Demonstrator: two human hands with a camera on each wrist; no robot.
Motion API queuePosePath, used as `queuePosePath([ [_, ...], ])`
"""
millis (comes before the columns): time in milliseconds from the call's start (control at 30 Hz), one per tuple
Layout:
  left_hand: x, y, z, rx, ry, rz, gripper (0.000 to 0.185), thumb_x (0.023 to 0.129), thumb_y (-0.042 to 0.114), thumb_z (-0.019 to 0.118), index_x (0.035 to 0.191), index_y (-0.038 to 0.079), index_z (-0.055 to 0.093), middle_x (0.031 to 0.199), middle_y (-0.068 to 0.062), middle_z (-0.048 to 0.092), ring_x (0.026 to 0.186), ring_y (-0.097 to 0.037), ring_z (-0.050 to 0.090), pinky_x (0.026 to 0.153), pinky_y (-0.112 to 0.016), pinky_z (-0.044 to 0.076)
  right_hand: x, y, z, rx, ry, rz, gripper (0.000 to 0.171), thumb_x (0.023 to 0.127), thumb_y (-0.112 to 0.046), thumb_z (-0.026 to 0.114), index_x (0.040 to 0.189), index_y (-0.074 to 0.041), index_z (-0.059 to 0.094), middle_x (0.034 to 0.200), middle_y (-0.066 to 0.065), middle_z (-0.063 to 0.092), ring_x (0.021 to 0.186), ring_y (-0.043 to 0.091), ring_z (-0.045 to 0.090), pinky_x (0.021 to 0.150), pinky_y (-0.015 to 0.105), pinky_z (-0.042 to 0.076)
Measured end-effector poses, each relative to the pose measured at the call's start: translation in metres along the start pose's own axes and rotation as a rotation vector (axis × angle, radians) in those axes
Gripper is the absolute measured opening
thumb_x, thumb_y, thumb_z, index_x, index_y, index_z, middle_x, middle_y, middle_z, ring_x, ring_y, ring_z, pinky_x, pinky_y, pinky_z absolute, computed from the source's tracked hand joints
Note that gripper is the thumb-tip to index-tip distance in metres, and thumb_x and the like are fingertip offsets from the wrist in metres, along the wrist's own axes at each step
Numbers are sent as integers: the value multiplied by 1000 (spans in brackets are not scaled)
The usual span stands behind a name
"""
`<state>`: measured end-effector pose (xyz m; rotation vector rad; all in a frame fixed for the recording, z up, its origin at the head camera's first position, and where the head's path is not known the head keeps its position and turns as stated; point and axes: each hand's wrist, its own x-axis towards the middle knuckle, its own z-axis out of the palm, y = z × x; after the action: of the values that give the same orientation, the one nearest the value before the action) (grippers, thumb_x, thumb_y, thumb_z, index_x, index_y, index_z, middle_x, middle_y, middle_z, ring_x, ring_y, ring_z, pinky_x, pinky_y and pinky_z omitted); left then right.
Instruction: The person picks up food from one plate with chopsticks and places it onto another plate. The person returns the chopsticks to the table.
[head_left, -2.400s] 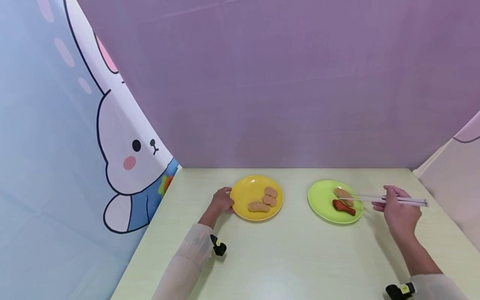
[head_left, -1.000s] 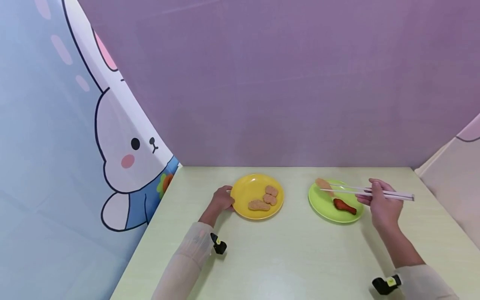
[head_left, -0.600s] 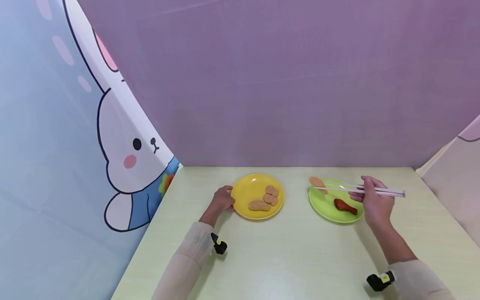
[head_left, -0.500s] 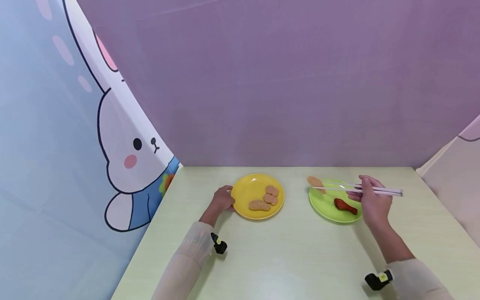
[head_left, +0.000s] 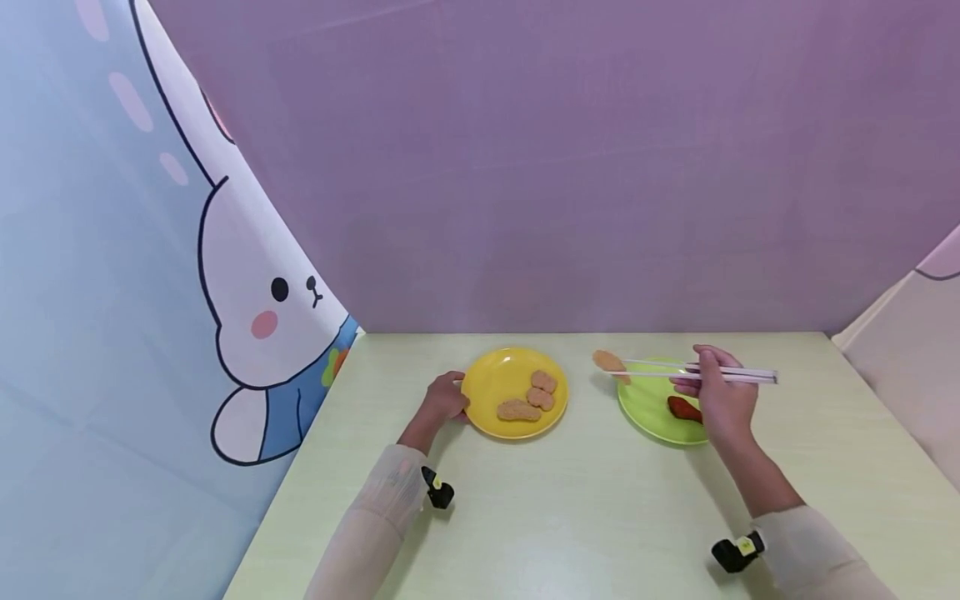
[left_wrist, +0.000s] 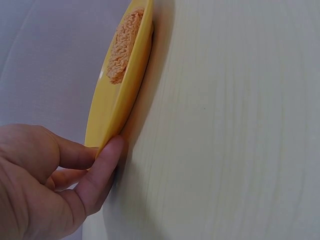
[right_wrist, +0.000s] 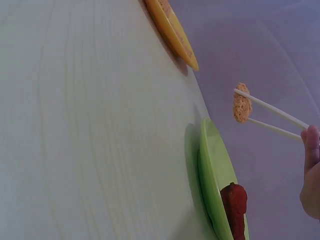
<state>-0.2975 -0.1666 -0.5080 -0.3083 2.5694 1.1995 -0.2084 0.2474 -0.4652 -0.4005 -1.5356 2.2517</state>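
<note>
My right hand (head_left: 716,398) holds a pair of white chopsticks (head_left: 693,372), with my fingers curled around them. The tips of the chopsticks pinch a small brown nugget (head_left: 609,362). The nugget is up in the air, just past the left edge of the green plate (head_left: 647,408), on the side that faces the yellow plate (head_left: 495,385). In the right wrist view I can see the nugget (right_wrist: 242,103) squeezed between the two sticks, well above the green plate's rim (right_wrist: 212,165).

A red drumstick (head_left: 681,407) lies on the green plate, partly behind my right hand.

My left hand (head_left: 442,401) grips the yellow plate at its left edge. In the left wrist view my thumb (left_wrist: 102,170) presses under the rim and my other fingers curl over the top of it. Three brown nuggets (head_left: 534,398) lie on the yellow plate, on the side near the green plate.

Both plates sit on a pale green table (head_left: 585,517), with the green plate to the right of the yellow one and a gap between them. Left of the yellow plate, past the table edge, hangs a curtain with a white bunny (head_left: 255,300) on it.
</note>
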Motion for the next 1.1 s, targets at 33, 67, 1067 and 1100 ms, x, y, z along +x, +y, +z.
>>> queuePosePath([
  [33, 0, 0, 0, -2, 1, 2, 63, 87, -7, 60, 147, 8, 50, 116, -19, 67, 62, -16, 69, 56, -26, 61, 0, 0, 1, -8, -4, 0, 16, 99, -21, 65, 109, -12, 74, 81, 7, 73, 59, 18, 75, 54, 30, 61],
  [67, 0, 0, 0, -3, 1, 4, 63, 87, -7, 60, 147, 8, 50, 116, -19, 67, 62, -16, 69, 56, -26, 61, 0, 1, 2, -12, -8, 1, 16, 99, -21, 64, 109, -12, 74, 81, 7, 73, 59, 18, 75, 55, 31, 62],
  [1067, 1, 1, 3, -13, -7, 10, 64, 86, -7, 59, 147, 8, 50, 120, -20, 66, 62, -16, 69, 56, -26, 61, -5, 31, 47, -92, -81, -57, 22, 101, -27, 62, 113, -10, 71, 81, 3, 72, 61, 15, 75, 58, 29, 62],
  [1100, 1, 1, 2, -14, -7, 12, 63, 86, -7, 59, 147, 8, 50, 120, -20, 66, 62, -16, 69, 56, -26, 61, -5, 32, 48, -93, -81, -54, 22, 101, -27, 62, 113, -11, 71, 81, 3, 72, 61, 15, 75, 58, 29, 62],
])
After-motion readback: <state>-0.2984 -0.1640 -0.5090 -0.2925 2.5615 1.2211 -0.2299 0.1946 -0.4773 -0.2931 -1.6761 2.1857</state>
